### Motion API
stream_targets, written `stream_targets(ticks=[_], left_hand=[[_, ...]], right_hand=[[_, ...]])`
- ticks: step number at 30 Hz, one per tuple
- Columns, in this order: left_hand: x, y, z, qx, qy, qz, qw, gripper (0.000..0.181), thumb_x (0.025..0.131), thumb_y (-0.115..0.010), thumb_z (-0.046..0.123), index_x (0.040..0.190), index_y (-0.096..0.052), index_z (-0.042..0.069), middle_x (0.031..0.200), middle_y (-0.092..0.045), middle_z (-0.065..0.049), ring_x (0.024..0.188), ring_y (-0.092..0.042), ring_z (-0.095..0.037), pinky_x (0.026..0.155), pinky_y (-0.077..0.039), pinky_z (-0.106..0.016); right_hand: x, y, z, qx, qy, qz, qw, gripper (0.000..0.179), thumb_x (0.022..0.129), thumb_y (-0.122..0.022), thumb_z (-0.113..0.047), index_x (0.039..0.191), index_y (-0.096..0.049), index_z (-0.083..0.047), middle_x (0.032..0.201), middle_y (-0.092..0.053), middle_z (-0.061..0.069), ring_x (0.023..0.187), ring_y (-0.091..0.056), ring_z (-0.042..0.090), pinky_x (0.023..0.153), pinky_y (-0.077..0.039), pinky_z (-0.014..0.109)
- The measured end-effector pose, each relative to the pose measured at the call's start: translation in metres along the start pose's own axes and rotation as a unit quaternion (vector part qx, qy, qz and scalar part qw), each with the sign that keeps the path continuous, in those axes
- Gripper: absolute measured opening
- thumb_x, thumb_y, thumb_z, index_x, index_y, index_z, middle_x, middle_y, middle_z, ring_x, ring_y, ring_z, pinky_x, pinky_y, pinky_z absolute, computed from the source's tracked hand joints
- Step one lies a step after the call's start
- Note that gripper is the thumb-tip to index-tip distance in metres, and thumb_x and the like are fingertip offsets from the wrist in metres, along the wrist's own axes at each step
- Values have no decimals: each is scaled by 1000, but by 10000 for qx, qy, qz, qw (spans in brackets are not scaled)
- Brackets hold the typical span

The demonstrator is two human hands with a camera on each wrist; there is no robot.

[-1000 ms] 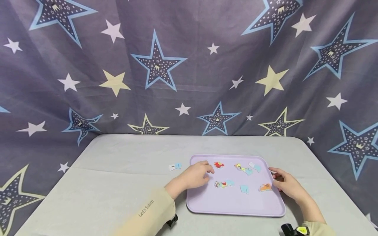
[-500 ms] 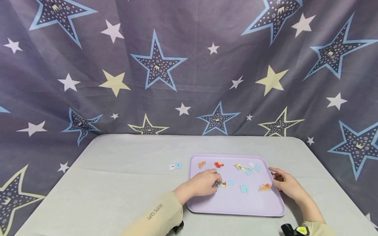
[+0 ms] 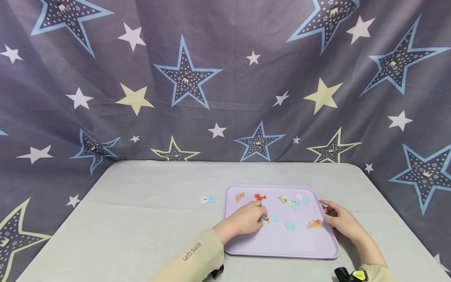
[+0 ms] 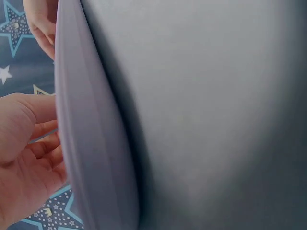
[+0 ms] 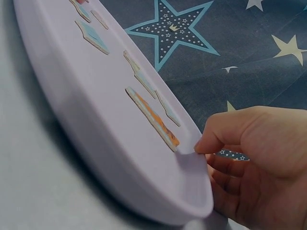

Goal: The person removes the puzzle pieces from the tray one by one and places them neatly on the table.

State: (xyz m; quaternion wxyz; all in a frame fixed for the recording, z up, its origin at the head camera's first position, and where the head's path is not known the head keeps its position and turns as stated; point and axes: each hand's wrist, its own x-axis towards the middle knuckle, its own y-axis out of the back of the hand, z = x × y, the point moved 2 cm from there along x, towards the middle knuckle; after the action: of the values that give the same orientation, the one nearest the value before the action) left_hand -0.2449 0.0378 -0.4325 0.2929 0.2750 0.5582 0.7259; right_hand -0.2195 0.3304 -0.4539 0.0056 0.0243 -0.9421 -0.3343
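A lilac tray (image 3: 282,250) lies on the table with several printed puzzle pieces on it. My left hand (image 3: 244,217) reaches over its left half, fingers bent down at a red, yellow and blue puzzle piece (image 3: 266,221) and covering its left end. I cannot tell whether the fingers pinch it. In the left wrist view the tray's rim hides the fingertips of the left hand (image 4: 29,148). My right hand (image 3: 343,221) grips the tray's right edge. The right wrist view shows the right hand's (image 5: 261,163) thumb on the rim, fingers outside and below.
Also on the tray lie a small orange piece (image 3: 240,196), a red piece (image 3: 260,196), a joined yellow-and-blue strip (image 3: 289,202), a white-and-blue pair (image 3: 302,199), a blue piece (image 3: 290,226) and an orange piece (image 3: 315,224). Left of it, a white-and-blue pair (image 3: 208,199) lies on the table (image 3: 141,227).
My left hand has moved from the tray's upper left, uncovering the small orange piece, down and right onto the red, yellow and blue piece. My right hand has stayed at the tray's edge.
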Motion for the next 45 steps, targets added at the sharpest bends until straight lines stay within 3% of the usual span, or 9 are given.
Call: stream_targets(ticks=[8,18,24,35,43,45], left_hand=[[2,0,0,-168,-44,-10,9998,19,78,-66,11,96,-67,14,93,-60,6,97,-56,-11,88,-41,-20],[2,1,-1,-232,-5,-16,9997,24,75,-64,8,99,-64,11,91,-59,3,85,-53,-10,78,-42,-19],[1,3,-1,-253,68,-46,9996,29,72,-65,9,101,-64,10,94,-59,1,89,-55,-13,81,-43,-21],[-3,5,-6,-451,3,223,9987,29,69,-66,7,98,-67,13,93,-60,3,83,-53,-9,74,-42,-18],[-11,11,-18,-564,46,402,9976,30,70,-65,7,100,-65,13,84,-54,5,70,-43,-4,66,-37,-15],[-14,13,-22,-615,114,448,9970,31,70,-64,6,101,-65,13,81,-53,6,70,-43,-4,72,-40,-18]], right_hand=[[-1,0,0,37,-48,6,10000,55,76,-55,2,128,-40,10,97,-49,15,64,-45,4,52,-42,22],[-1,0,-2,30,-68,-15,10000,56,76,-54,1,129,-39,10,98,-49,15,66,-45,4,52,-42,22],[0,0,-3,48,-72,-16,10000,56,76,-55,1,129,-39,11,98,-50,15,66,-45,4,52,-42,22],[0,1,-4,21,-3,16,10000,55,77,-54,2,129,-39,11,97,-50,14,65,-44,3,52,-42,22],[-1,0,-5,-58,-84,2,9999,55,77,-54,1,129,-40,10,97,-50,14,67,-45,4,53,-42,22],[-1,0,-5,-57,-69,5,10000,55,76,-54,1,129,-40,10,97,-50,15,67,-45,4,53,-42,22]])
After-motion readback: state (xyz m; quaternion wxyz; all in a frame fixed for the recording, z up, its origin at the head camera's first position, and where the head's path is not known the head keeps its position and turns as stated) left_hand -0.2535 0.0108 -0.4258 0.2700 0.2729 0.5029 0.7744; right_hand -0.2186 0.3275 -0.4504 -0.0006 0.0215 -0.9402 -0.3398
